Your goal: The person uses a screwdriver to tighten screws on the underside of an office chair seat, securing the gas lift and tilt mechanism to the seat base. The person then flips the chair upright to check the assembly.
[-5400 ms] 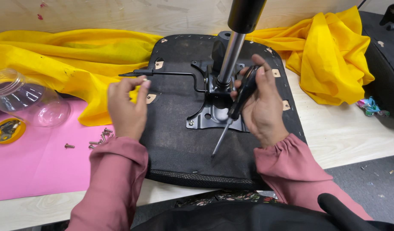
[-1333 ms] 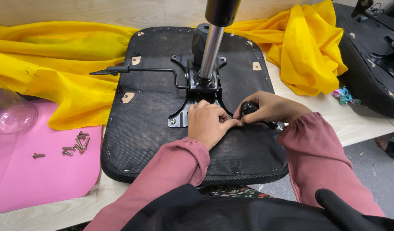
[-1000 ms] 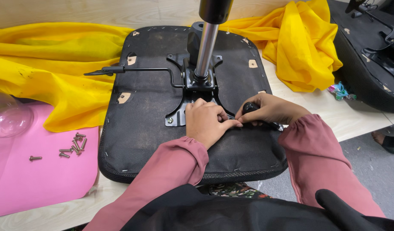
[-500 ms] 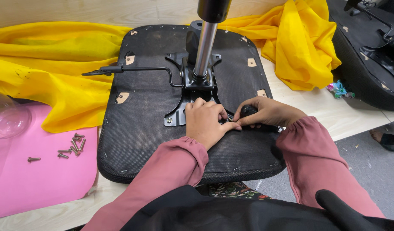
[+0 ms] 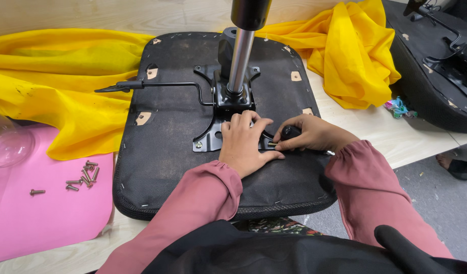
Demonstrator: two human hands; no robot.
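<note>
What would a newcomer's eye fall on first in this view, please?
Probably the upturned black chair seat in the middle of the table, its metal column rising toward the camera. Just below the column's bracket, the left hand and right hand meet over a screw, the right gripping a black-handled screwdriver. Bright yellow cloth frames the seat.

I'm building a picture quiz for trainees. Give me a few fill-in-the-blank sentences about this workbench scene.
1. The loose screws lie on a sheet coloured ____.
2. The cloth beside the upturned chair seat is coloured ____.
3. The black-handled screwdriver is gripped by the ____ hand.
4. The left hand rests against the black metal ____ under the gas cylinder.

Missing words: pink; yellow; right; plate
</note>
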